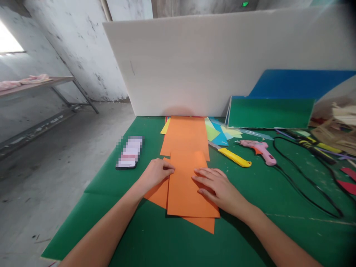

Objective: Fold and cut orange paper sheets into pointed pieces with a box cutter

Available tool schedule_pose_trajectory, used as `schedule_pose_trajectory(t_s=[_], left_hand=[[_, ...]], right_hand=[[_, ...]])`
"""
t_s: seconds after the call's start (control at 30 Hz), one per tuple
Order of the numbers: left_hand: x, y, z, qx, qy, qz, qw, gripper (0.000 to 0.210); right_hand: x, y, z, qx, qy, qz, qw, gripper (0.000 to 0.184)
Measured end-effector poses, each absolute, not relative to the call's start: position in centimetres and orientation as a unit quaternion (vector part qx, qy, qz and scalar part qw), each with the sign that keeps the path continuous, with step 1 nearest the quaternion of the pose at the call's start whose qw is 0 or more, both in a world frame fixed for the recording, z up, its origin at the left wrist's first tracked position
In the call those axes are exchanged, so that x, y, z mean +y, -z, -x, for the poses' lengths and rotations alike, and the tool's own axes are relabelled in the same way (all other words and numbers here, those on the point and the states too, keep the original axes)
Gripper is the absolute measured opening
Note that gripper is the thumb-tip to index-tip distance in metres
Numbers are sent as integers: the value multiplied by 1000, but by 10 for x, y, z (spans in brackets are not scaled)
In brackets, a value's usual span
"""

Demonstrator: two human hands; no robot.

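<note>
The upper orange sheet [185,196] lies flat on the green-topped desk [108,211], nearer the left edge than the right side of the view. It partly covers a lower orange sheet [155,196], set askew, whose corners show to the left and at the near side. At its far end it meets a third orange sheet [185,135], lying toward the desk's far edge.

Left hand [159,172]: thumb and fingertips nearly together at the upper sheet's left edge; whether this grip has paper pinched between them cannot be told. Right hand [215,185]: grip open, fingers apart and slightly bent, resting on the sheet's right part — nothing is grasped.

Coloured papers [213,131], among them yellow, green and blue, protrude from beneath the third sheet. To its right lie a yellow utility knife [235,157], blade extended toward the papers, and a pink glue gun [258,148], its black cord [303,185] looping over the right part of the desk. A phone [130,152], screen pixelated, lies by the desk's left edge, near the far left corner.

Along the far edge stands a large white board [178,70]; before it, to the right, a green panel [272,113] and a blue panel [303,83]. Red pieces [347,181] lie at far right — only partly in view.
</note>
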State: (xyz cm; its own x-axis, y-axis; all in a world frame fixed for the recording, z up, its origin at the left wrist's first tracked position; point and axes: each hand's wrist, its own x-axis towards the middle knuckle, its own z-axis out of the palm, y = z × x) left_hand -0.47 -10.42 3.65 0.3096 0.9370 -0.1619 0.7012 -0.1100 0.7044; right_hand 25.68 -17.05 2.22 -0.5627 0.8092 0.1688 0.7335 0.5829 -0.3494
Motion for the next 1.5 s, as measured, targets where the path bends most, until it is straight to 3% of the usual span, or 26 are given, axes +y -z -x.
schedule_pose_trajectory(t_s=[0.63,0.87,1.17,1.5], left_hand=[[-109,-40,1,576,-168,-734,318,17],[-108,-35,4,549,-191,-731,358,10],[-107,-35,4,553,-192,-716,379,9],[-112,-36,0,539,-181,-776,273,6]], right_hand=[[-161,-28,-285,-865,-182,444,148,36],[-162,-29,-284,-885,-163,407,153,26],[-163,-25,-280,-906,-154,357,170,27],[-163,-25,-280,-902,-168,353,183,26]])
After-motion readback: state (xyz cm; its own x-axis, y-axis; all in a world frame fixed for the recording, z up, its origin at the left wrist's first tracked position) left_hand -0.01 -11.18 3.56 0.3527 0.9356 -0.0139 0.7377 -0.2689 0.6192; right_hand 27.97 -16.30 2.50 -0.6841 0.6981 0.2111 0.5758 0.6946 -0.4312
